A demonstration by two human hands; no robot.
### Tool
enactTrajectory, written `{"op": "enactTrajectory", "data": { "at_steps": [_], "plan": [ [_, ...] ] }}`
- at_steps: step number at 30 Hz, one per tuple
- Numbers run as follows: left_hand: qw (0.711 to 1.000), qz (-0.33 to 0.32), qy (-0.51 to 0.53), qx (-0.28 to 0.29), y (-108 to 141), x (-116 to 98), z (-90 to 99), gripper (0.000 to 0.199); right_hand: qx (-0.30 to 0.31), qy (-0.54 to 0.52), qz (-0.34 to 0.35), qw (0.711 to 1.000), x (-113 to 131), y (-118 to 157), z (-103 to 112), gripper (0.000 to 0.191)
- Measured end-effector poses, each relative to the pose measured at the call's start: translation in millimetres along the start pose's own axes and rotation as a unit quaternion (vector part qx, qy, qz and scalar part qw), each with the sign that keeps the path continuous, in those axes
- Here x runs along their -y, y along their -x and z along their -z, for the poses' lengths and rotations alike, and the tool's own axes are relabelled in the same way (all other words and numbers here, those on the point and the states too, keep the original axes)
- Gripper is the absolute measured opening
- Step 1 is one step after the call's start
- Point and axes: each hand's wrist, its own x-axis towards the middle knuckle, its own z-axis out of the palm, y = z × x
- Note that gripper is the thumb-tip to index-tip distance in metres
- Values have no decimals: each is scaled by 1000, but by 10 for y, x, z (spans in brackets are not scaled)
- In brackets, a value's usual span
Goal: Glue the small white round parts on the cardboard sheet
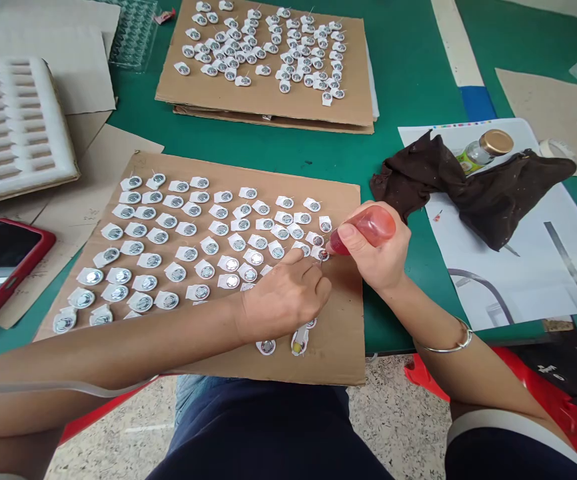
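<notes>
My right hand is wrapped round a red squeeze bottle, its tip pointing down-left at a small round piece near the right edge of the cardboard sheet. My left hand lies over the sheet with its fingers curled and its index finger reaching toward the pieces left of the bottle tip. What its fingers hold, if anything, is hidden. Rows of small white-tabbed pieces with silvery round centres cover the sheet. Below my left hand, one piece has a yellow spot.
A second cardboard sheet with many similar pieces lies at the back. A white slotted tray and a red-cased phone are at left. At right, a dark cloth and a gold-lidded jar rest on white paper.
</notes>
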Motion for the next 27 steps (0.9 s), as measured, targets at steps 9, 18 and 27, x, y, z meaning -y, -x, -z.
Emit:
{"op": "enactTrajectory", "data": {
  "at_steps": [9, 18, 27],
  "plan": [
    [1000, 4, -2, 10, 3, 2, 1, 25, -7, -2, -3, 1000, -11, 3, -6, 20],
    [1000, 3, 2, 6, 2, 7, 1, 26, -3, 8, -34, 999, -63, 17, -18, 23],
    [999, 9, 37, 14, 15, 38, 6, 26, -10, 21, -27, 999, -91, -1, 9, 24]
  ]
}}
